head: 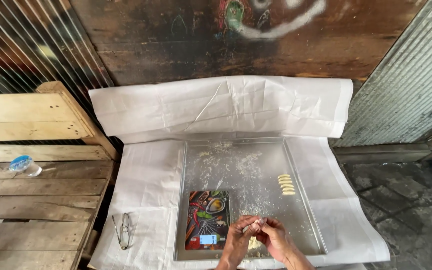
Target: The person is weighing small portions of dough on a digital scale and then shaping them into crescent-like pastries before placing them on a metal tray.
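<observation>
Both hands, left hand [239,235] and right hand [275,235], met over the metal tray [303,200], fingertips pinching a small dough piece [254,243]. Within the tray: kitchen scale [207,220] at its near-left; 5 shaped dough pieces [286,184] by its right rim.

1 head-worn camera looks steeply down from above at the metal tray [301,200], facing the wooden wall [226,45].

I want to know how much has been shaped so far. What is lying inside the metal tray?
Inside the metal tray: a kitchen scale, scattered flour, and a short row of pale dough pieces. The left hand and right hand cover some dough beneath them.
</observation>
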